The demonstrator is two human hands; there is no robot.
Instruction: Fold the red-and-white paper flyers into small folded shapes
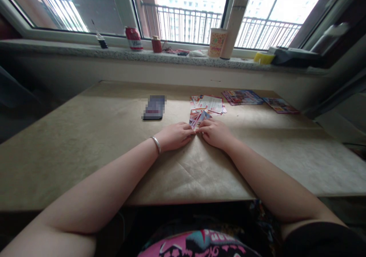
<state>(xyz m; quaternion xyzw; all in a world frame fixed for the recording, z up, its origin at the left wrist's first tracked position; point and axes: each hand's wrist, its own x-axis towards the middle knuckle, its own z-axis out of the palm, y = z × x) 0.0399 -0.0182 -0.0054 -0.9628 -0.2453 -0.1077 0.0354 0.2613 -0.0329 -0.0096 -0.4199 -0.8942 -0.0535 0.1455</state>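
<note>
A colourful printed paper sheet (pixel 195 116) lies on the table just beyond my fingertips, its near end narrowed to a point as if folded. My left hand (pixel 176 135), with a silver bangle at the wrist, has its fingers closed at the sheet's near left edge. From the other side, my right hand (pixel 215 132) pinches the same near tip, and its fingers cover part of the paper. The two hands almost meet there. Right behind the sheet, several printed leaflets (pixel 211 103) lie overlapped, a mostly white one on top.
More printed leaflets (pixel 243 97) lie at the back right, with another small pile (pixel 280 105) beside them. A blurred dark phone-like object (pixel 154 107) rests left of the hands. On the windowsill stand a red can (pixel 133 39), a paper cup (pixel 216 42) and yellow tape (pixel 263 58).
</note>
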